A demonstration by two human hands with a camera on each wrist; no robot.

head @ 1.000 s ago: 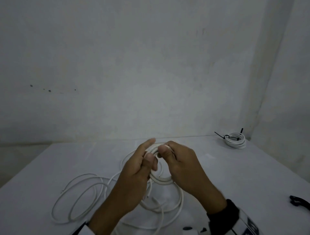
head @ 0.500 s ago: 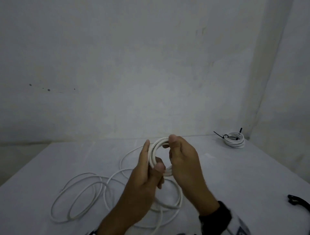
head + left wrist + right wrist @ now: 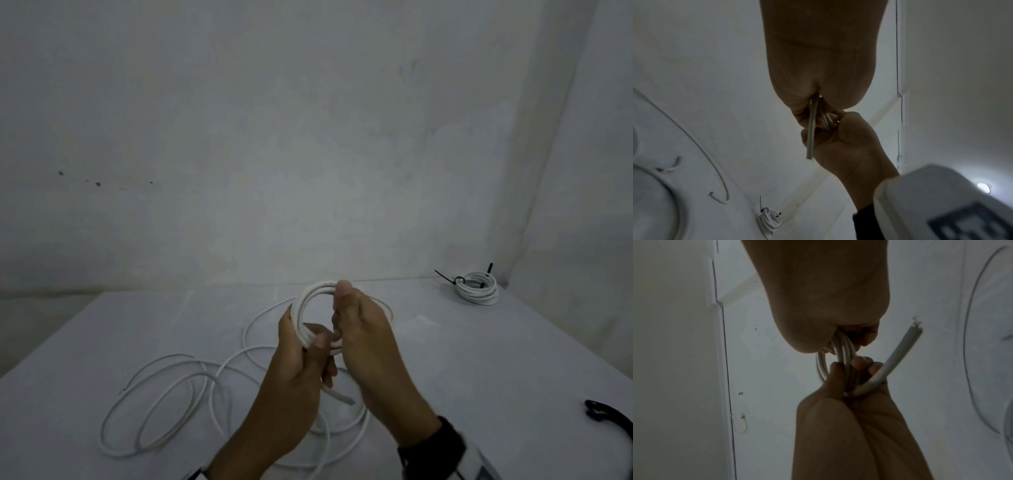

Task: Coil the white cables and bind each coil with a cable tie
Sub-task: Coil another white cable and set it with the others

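White cable coil is gripped upright above the table by left hand and right hand.

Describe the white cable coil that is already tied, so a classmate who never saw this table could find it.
Start at the white table and go to its far right corner by the wall. There lies a small, tight white cable coil. Unlike the loose white cable loops near the hands, a black cable tie binds it.

White counter against a grey wall; dark specks on the wall at 9 o'clock; black object at the counter's 4 o'clock edge.
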